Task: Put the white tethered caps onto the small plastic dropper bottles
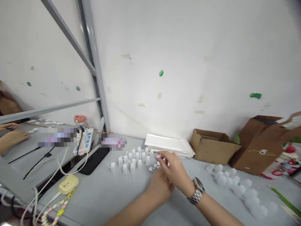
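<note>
My right hand (175,171), with a metal watch (197,191) at its wrist, crosses over my left hand (161,185). The right thumb and forefinger reach leftward, slightly apart, and I see nothing between them. Motion smears my left hand, and its fingers are hidden beneath the right one. Right by the fingertips lie a few small white pieces (155,166), too blurred to name. Just left of them stands a cluster of small white bottle-shaped pieces with cord loops (132,163). Several frosted translucent rounded pieces (235,185) are spread on the grey table's right side.
A stack of white trays (168,144) and an open cardboard box (213,147) stand along the wall, beside a brown bag (256,146). Leftward are a black phone (94,160), a yellow case (68,184), a power strip (87,141) and cables. Another person's hands (14,138) show far left.
</note>
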`<state>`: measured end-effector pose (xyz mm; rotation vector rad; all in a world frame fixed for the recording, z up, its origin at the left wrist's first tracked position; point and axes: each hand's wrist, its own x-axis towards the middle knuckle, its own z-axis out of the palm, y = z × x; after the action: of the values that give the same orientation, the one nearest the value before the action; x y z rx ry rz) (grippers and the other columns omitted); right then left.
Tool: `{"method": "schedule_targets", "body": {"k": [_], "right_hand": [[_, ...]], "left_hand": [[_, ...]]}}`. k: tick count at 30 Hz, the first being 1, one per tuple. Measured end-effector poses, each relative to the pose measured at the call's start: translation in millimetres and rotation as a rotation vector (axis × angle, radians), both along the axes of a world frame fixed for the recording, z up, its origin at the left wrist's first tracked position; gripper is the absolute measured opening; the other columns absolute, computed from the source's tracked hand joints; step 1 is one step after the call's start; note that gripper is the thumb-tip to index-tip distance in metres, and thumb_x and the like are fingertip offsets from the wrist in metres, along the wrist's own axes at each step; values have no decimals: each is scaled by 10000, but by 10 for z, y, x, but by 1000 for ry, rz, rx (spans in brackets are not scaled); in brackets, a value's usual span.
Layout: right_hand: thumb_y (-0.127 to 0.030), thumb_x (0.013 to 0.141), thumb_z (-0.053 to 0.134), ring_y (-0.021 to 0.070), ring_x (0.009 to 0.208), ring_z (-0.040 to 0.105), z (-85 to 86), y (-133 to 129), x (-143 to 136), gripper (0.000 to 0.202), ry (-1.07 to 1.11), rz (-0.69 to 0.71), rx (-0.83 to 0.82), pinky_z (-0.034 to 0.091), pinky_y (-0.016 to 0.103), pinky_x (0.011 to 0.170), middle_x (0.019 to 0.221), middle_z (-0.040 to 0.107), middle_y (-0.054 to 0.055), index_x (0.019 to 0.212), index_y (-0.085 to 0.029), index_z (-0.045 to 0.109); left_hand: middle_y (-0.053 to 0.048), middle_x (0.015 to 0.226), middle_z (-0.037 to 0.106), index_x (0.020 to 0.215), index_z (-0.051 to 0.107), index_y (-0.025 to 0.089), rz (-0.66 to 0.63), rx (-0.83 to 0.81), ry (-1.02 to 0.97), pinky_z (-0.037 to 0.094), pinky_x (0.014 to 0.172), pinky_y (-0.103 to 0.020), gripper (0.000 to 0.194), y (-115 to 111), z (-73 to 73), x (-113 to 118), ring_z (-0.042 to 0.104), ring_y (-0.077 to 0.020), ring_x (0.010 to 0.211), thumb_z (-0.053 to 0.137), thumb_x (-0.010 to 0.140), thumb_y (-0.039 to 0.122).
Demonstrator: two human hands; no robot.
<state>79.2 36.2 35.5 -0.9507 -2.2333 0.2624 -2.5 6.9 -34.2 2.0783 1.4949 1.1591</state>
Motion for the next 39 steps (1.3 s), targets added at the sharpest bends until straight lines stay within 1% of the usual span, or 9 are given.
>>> {"method": "schedule_targets", "body": {"k": [2,3,7,11,15,19,28,33,39], "right_hand": [[-300,887,435,168,697,573,-95,92,430,220,-4,-146,24,412,319,743,833,659,37,1016,-187,573],[-301,886,425,171,681,571,-148,149,658,226,-13,-232,43,418,323,726,834,656,49,997,-174,575],[-290,887,361,211,736,581,-311,319,1467,271,-150,-529,179,425,331,683,858,623,107,865,-145,589],[-298,876,376,222,682,571,-343,269,1845,259,-314,-794,211,421,321,601,824,577,102,816,-145,576],[-320,859,433,221,643,583,-346,154,1887,217,-443,-925,102,412,303,539,795,556,81,799,-154,560],[-312,847,459,232,623,600,-381,116,1872,198,-535,-942,-2,399,298,515,777,567,88,776,-152,552],[-192,844,428,239,639,627,-407,109,1805,120,-514,-879,-135,377,296,513,812,625,130,793,-151,528],[-161,815,445,265,646,626,-435,98,1805,90,-477,-876,-139,362,303,498,785,647,152,814,-147,534],[-117,786,416,255,627,613,-446,131,1839,142,-405,-810,-215,331,293,491,714,653,146,722,-162,535]], "left_hand": [[-92,1070,591,1139,524,178,18,8,20,417,890,-456,318,16,86,-53,529,-270,1015,455,834,235],[-85,1041,601,1134,521,196,85,18,44,424,878,-455,308,25,121,-76,536,-251,999,400,852,223],[-58,930,624,1073,544,202,205,38,61,455,825,-384,331,50,185,-130,567,-198,908,325,835,130],[-41,901,623,1026,569,217,224,-9,109,464,780,-350,309,45,162,-130,581,-193,866,345,824,151],[-39,843,614,934,603,212,233,-75,236,462,743,-348,226,41,114,-113,582,-207,831,407,822,223],[-49,853,604,920,606,205,199,-95,318,470,737,-356,179,54,55,-97,567,-216,848,474,801,230],[-76,1287,489,1125,546,262,-54,45,472,379,955,-489,357,72,-153,-1,392,-274,1221,499,786,158],[-67,1145,603,1076,576,231,-7,57,420,406,937,-474,305,150,-221,-17,473,-249,1151,450,813,143],[-51,967,641,968,616,216,23,25,270,458,860,-400,283,157,-153,-51,568,-207,950,443,785,87]]}}
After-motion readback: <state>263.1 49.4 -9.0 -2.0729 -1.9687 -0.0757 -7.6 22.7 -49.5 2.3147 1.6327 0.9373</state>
